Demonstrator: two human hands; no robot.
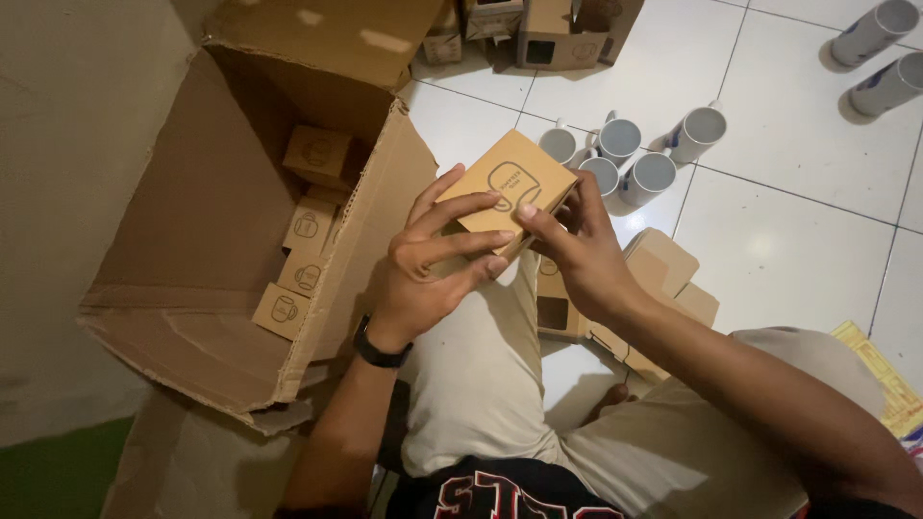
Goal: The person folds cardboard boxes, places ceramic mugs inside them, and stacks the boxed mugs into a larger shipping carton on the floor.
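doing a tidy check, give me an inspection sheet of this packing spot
surface: white tiled floor, person seated on it
job's things: small brown box with a mug drawing, held over the lap; more small boxes stacked inside the big carton
clutter: grey mugs grouped on the floor, two more mugs lying at top right; spare boxes under the right arm; yellow paper at right edge
grippers: left hand grips the box from below; right hand pinches its edge
cables: nothing seen
surroundings: more boxes at top; plain wall at left
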